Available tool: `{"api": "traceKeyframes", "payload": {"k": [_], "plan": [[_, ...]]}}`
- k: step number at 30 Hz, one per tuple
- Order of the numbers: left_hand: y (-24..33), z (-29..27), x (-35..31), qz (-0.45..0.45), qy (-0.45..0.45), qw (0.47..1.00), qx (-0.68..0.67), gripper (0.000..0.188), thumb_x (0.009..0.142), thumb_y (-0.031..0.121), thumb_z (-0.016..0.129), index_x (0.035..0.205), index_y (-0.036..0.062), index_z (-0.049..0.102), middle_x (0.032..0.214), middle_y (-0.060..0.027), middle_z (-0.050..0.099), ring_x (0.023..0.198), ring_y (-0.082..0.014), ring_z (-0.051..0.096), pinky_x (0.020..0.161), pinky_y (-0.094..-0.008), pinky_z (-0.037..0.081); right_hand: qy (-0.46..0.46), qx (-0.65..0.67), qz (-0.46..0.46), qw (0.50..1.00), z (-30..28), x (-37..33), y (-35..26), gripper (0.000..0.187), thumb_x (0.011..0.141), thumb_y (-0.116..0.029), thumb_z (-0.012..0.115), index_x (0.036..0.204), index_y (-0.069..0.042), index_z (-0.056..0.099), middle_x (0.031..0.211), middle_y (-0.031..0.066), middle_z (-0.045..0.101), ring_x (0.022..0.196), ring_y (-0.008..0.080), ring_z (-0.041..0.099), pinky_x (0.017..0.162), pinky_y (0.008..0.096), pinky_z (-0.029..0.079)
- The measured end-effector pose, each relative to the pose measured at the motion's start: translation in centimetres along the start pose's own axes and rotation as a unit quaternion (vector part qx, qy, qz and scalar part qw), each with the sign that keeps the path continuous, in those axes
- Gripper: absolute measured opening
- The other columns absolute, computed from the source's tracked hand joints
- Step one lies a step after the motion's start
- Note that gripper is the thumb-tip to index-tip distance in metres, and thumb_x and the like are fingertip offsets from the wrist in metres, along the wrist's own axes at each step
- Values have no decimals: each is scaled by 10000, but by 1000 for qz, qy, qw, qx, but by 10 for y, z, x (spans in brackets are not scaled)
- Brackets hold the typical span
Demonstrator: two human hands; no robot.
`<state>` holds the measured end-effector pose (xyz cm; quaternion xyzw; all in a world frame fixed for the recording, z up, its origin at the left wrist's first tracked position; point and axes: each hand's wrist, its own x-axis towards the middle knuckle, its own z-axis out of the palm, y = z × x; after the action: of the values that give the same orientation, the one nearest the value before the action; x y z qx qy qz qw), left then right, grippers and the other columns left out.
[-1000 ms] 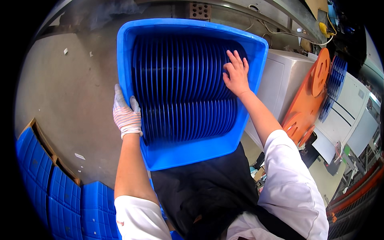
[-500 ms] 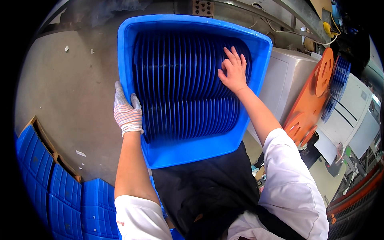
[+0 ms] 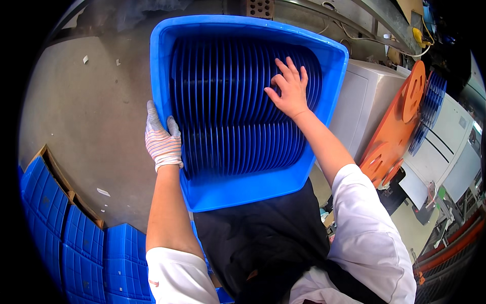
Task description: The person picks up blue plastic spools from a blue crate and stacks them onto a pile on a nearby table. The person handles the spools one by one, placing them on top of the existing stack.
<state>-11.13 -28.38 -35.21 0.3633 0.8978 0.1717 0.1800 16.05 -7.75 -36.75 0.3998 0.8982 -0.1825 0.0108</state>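
Note:
A blue plastic tub (image 3: pixel 243 198) is in front of me, tilted toward me. Two rows of thin dark blue round discs (image 3: pixel 217 76) stand on edge inside it, packed side by side. My left hand (image 3: pixel 163 141), in a striped knit glove with grey fingertips, grips the tub's left wall, thumb inside and fingers outside. My bare right hand (image 3: pixel 290 90) is over the right part of the upper row with its fingers spread. Whether its fingertips touch the discs I cannot tell; nothing is held in it.
Stacked blue tubs (image 3: pixel 83 238) stand at the lower left beside a wooden edge. At the right are a pale metal cabinet (image 3: pixel 349 96), an orange panel with round cutouts (image 3: pixel 392 126) and more blue discs (image 3: pixel 428 109). Paper scraps lie on the grey floor (image 3: pixel 96 121).
My right hand has moved a little left across the upper row of discs, and its fingers are spread wider. My left hand keeps its grip on the tub.

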Motion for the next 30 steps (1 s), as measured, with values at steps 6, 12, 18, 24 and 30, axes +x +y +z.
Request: {"api": "traceKeyframes", "payload": {"k": [6, 12, 18, 24, 30], "plan": [[1, -2, 0, -16, -30, 999, 4, 638, 936, 154, 547, 1510, 153, 267, 1221, -262, 594, 1064, -429, 609, 919, -468, 501, 23, 32, -51, 998, 12, 1, -4, 165, 769, -67, 700, 874, -114, 581, 1461, 109, 446, 1421, 310, 320, 1145, 502, 245], [-2, -1, 0, -12, -35, 999, 3, 653, 946, 163, 537, 1523, 156, 230, 1217, -271, 594, 1063, -440, 607, 917, -467, 497, 4, -4, -85, 996, 14, 2, -9, 136, 786, -61, 682, 867, -145, 611, 1429, 75, 482, 1410, 300, 340, 1140, 504, 251], [-4, 0, 0, -1, -26, 1000, 5, 648, 949, 169, 531, 1522, 158, 231, 1206, -268, 600, 1038, -441, 615, 900, -472, 505, 22, 53, -22, 998, 14, 3, -29, 138, 754, -123, 715, 762, -121, 577, 1428, 110, 477, 1422, 335, 307, 1120, 561, 237], [-4, 1, 0, -5, -28, 1000, 1, 646, 949, 169, 533, 1522, 167, 234, 1194, -267, 604, 1032, -439, 617, 898, -475, 505, 61, 60, -60, 995, 29, 5, -35, 179, 756, -33, 694, 876, -125, 598, 1486, 95, 413, 1419, 307, 324, 1139, 486, 275], [-4, 1, 0, -5, -23, 1000, 2, 643, 946, 167, 538, 1519, 160, 245, 1183, -265, 609, 1028, -435, 620, 899, -473, 506, 22, 31, -46, 998, 25, 2, -34, 173, 776, -113, 713, 919, -178, 640, 1467, 68, 434, 1435, 311, 286, 1150, 524, 200]]}}
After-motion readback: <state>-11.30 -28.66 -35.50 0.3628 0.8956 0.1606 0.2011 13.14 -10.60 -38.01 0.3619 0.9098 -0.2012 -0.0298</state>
